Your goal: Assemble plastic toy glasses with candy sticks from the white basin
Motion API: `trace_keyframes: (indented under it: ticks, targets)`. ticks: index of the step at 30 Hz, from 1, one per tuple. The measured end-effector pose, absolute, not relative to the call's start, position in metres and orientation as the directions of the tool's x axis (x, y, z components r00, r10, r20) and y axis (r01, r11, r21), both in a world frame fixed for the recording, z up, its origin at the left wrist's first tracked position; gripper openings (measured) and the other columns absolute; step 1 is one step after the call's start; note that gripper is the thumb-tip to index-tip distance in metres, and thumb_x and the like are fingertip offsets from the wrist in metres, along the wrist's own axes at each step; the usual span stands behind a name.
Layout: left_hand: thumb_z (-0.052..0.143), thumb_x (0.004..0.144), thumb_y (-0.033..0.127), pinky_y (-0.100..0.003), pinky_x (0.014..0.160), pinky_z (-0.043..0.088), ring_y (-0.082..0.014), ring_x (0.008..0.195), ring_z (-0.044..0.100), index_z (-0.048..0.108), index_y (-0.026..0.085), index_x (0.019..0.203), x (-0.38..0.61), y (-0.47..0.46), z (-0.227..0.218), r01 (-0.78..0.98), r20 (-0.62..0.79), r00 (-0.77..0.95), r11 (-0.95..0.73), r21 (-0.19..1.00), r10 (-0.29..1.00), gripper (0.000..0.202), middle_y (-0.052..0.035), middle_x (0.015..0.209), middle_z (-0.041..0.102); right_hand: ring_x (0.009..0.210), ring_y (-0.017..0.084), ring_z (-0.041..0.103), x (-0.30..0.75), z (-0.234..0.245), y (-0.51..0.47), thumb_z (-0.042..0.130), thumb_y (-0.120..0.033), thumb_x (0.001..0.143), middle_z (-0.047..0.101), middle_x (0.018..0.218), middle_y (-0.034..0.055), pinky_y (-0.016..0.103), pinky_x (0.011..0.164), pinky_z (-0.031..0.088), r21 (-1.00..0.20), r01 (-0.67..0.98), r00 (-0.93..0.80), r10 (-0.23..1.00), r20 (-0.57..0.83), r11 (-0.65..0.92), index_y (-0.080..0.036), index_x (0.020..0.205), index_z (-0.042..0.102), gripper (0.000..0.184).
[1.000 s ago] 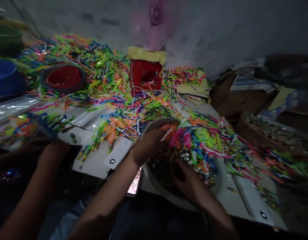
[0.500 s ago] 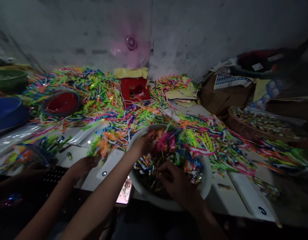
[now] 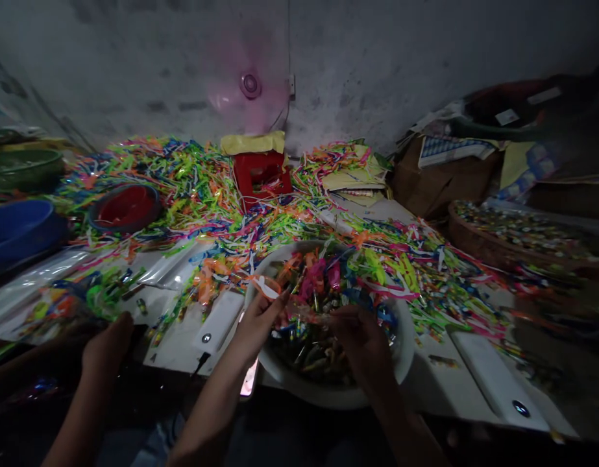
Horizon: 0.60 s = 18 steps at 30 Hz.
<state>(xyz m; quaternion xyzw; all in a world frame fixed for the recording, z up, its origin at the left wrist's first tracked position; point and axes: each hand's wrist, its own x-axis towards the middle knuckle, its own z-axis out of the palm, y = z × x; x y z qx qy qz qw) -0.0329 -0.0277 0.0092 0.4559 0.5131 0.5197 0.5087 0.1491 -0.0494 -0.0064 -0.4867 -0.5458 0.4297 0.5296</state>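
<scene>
Both my hands are over the white bowl (image 3: 405,363) sitting right in front of me. My left hand (image 3: 257,322) is at the bowl's near-left rim with the fingers pinched shut on an orange plastic strip (image 3: 263,285) that loops up above my fingertips. My right hand (image 3: 360,337) is down inside the bowl, fingers curled closed around the end of a thin clear-pinkish strip (image 3: 309,317) that runs across to my left hand.

The bowl is round, smooth plastic, and heaped with neon strips plus small shiny cylinder-looking bits (image 3: 309,357) at the bottom, too dark to tell exactly what. The whole tabletop behind it is buried in a pile of strips (image 3: 192,188), thin, glossy, green, orange, pink, blue. A phone (image 3: 249,383) lies just left of the bowl, half under my wrist. Somebody else's hand (image 3: 107,340) rests on the table edge off to the left.
</scene>
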Motion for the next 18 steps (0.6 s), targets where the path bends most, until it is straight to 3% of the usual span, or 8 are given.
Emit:
trace_keyframes:
  ticks: [2,5,8,11,14,18]
  targets:
    - [0.069,0.069,0.051,-0.026,0.050,0.038,-0.0145,0.049,0.049,0.060,0.020,0.066,-0.027,-0.031,0.008,-0.053,-0.035,-0.066,0.032,0.998,0.997,0.032,0.0010,0.050,0.057,0.053,0.011,0.052,0.150,-0.007,-0.049,0.061,-0.042,0.081,0.057,0.063,-0.0031,0.021,0.050,0.042,-0.993,-0.021,0.067,0.991,0.116,0.118,-0.021,0.084,0.050,0.024]
    - [0.063,0.074,0.054,-0.025,0.052,0.039,-0.0132,0.048,0.049,0.061,0.019,0.071,-0.022,-0.033,0.006,-0.053,-0.014,-0.036,0.013,0.999,0.999,0.035,0.0017,0.049,0.055,0.063,0.012,0.058,0.150,-0.007,-0.048,0.061,-0.039,0.082,0.061,0.078,0.0001,0.024,0.059,0.047,-0.984,-0.092,0.069,0.987,0.144,0.150,-0.023,0.083,0.043,0.025]
    - [0.057,0.078,0.056,-0.023,0.050,0.037,-0.0111,0.042,0.045,0.061,0.017,0.080,-0.023,-0.036,0.004,-0.087,-0.005,0.010,0.006,0.996,1.000,0.039,0.0048,0.043,0.050,0.078,0.015,0.059,0.149,-0.005,-0.047,0.054,-0.038,0.086,0.059,0.094,0.0028,0.028,0.072,0.048,-0.986,0.019,-0.004,0.986,0.168,0.168,-0.024,0.098,0.045,0.021]
    - [0.058,0.076,0.058,-0.022,0.048,0.036,-0.0105,0.042,0.046,0.057,0.016,0.069,-0.026,-0.039,0.002,-0.086,-0.014,0.065,0.020,0.996,0.998,0.042,0.0030,0.043,0.051,0.081,0.016,0.057,0.147,-0.004,-0.045,0.045,-0.041,0.091,0.058,0.093,0.0029,0.027,0.072,0.046,-0.968,0.211,-0.080,0.989,0.122,0.136,-0.023,0.113,0.049,0.029]
    - [0.058,0.076,0.057,-0.022,0.048,0.036,-0.0099,0.044,0.047,0.051,0.017,0.059,-0.027,-0.041,0.001,-0.066,-0.023,0.116,0.031,0.997,0.993,0.044,0.0012,0.046,0.053,0.069,0.013,0.052,0.145,-0.004,-0.044,0.049,-0.046,0.088,0.056,0.075,-0.0010,0.023,0.062,0.041,-0.943,0.305,-0.188,0.979,0.075,0.131,-0.020,0.096,0.058,0.029]
    - [0.064,0.073,0.051,-0.020,0.047,0.035,-0.0086,0.045,0.044,0.054,0.017,0.070,-0.028,-0.040,-0.002,-0.115,-0.008,0.176,0.028,0.993,0.984,0.036,0.0045,0.052,0.051,0.056,0.009,0.040,0.144,-0.003,-0.046,0.057,-0.045,0.083,0.041,0.059,-0.0060,0.019,0.051,0.032,-0.943,0.312,-0.242,0.970,0.040,0.116,-0.018,0.078,0.056,0.028]
